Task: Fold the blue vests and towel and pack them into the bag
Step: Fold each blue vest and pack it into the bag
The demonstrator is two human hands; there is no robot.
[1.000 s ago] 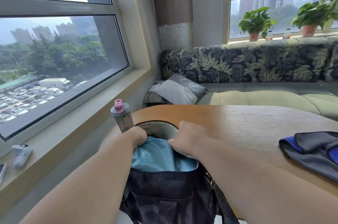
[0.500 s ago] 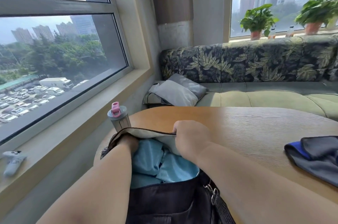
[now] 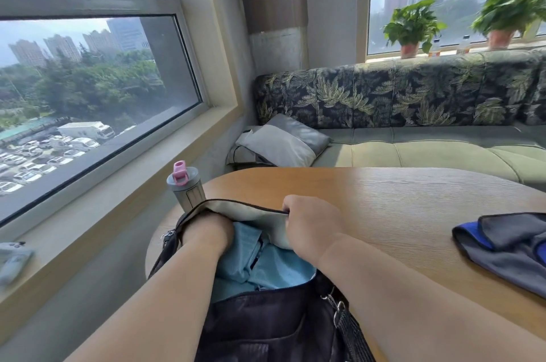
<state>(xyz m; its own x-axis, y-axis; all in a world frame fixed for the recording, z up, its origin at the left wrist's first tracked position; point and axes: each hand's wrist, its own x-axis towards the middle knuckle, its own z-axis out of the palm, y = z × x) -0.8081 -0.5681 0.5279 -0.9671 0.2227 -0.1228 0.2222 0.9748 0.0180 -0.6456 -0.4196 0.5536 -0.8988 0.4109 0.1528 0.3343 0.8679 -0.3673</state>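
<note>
A black bag [image 3: 266, 323] with a pale grey lining stands open on the near edge of the wooden table [image 3: 384, 202]. Light blue cloth [image 3: 266, 264] fills its mouth. My left hand [image 3: 206, 231] is pushed down into the bag on the cloth; its fingers are hidden inside. My right hand [image 3: 307, 222] grips the bag's far rim and lining. A grey towel with blue trim [image 3: 508, 246] lies folded on the table at the right.
A grey bottle with a pink cap [image 3: 185, 187] stands just behind the bag by the window sill. A green sofa with a leaf-print back [image 3: 413, 148] and a grey cushion [image 3: 280, 145] lies beyond the table. A white object [image 3: 11, 258] rests on the sill.
My left hand has gone deeper into the bag, pressing the blue cloth down. My right hand has pulled the bag's rim back and wider.
</note>
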